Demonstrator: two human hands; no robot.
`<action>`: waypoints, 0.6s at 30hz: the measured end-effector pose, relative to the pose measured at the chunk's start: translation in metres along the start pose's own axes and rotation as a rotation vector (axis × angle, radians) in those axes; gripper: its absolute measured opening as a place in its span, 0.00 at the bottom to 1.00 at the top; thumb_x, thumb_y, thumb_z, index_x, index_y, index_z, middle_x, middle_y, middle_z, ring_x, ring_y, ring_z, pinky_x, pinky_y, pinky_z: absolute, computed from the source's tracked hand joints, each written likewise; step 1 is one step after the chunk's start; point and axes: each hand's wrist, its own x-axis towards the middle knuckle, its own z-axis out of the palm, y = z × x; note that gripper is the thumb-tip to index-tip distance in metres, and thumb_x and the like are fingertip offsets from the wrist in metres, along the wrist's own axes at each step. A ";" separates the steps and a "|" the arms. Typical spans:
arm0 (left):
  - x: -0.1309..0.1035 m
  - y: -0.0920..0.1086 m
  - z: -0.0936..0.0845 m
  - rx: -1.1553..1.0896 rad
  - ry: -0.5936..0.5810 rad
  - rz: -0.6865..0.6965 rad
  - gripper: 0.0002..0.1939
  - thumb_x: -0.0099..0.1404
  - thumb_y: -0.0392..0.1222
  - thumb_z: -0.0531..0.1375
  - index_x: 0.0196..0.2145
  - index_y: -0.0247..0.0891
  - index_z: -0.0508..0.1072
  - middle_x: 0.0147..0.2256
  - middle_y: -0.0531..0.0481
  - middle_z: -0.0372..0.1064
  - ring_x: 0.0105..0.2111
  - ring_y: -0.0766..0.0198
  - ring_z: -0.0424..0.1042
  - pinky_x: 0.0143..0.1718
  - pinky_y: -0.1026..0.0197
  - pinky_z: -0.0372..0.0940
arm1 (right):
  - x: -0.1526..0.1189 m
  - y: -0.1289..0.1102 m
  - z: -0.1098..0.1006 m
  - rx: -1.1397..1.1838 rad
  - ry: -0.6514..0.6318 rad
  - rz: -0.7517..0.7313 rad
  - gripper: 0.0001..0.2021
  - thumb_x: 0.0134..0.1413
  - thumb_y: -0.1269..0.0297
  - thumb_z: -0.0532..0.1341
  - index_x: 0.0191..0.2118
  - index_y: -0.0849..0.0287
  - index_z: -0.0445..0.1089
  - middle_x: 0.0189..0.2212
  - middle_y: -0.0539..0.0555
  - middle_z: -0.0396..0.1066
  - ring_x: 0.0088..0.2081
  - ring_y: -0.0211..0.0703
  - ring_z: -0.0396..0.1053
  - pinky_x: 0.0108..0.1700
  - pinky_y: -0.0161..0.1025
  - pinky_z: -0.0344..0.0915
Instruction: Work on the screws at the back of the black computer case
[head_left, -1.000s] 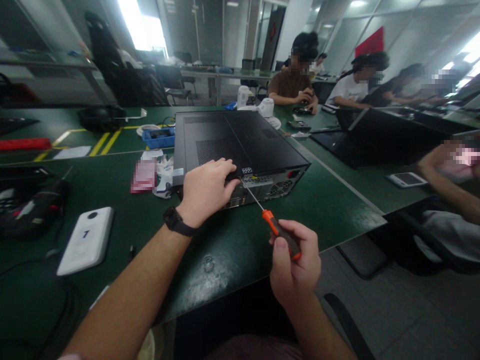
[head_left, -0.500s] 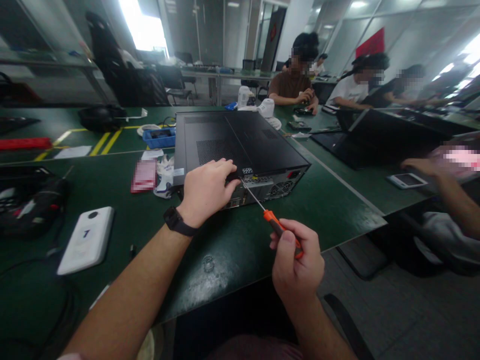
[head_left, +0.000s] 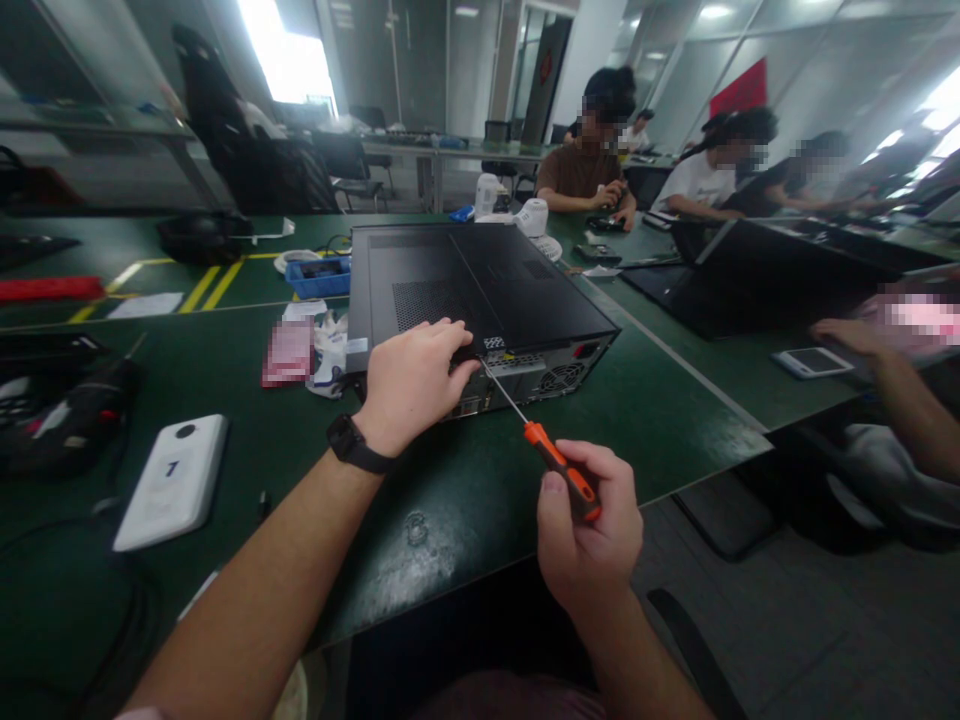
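Note:
A black desktop computer case [head_left: 517,275] lies flat on the green table, its rear panel with fan grille and ports facing me. My left hand [head_left: 416,375] is closed over the rear top edge, fingers on the lid and thumb down by the panel. In my right hand [head_left: 592,525] is an orange and black screwdriver [head_left: 559,460]. Its thin shaft slants up and left to the rear panel, the tip right beside my left thumb. Whatever the tip touches is too small to make out.
Left of the case are a blue tray [head_left: 319,278], a pinkish packet [head_left: 289,350] and a white device marked 1 [head_left: 176,480]. A black laptop [head_left: 780,275] and a phone [head_left: 814,362] are to the right, near another person's arm [head_left: 900,390]. More people sit behind.
My right fingers have shifted round the screwdriver handle, the thumb now lower and more of the handle showing. My left hand and the case have stayed put.

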 end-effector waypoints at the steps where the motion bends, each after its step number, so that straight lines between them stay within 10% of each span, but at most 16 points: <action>1: 0.000 0.000 0.000 0.002 0.004 0.004 0.12 0.70 0.45 0.64 0.49 0.43 0.80 0.56 0.46 0.79 0.56 0.50 0.77 0.55 0.49 0.72 | 0.000 0.000 0.000 -0.002 -0.001 -0.007 0.11 0.61 0.67 0.61 0.50 0.55 0.70 0.38 0.52 0.75 0.32 0.40 0.75 0.34 0.38 0.73; 18: 0.000 -0.002 0.002 -0.008 0.014 0.021 0.12 0.70 0.45 0.64 0.49 0.42 0.79 0.56 0.46 0.79 0.56 0.52 0.77 0.58 0.50 0.71 | -0.006 0.006 0.005 -0.003 0.062 0.100 0.08 0.67 0.63 0.61 0.48 0.56 0.74 0.31 0.50 0.79 0.26 0.38 0.77 0.29 0.35 0.73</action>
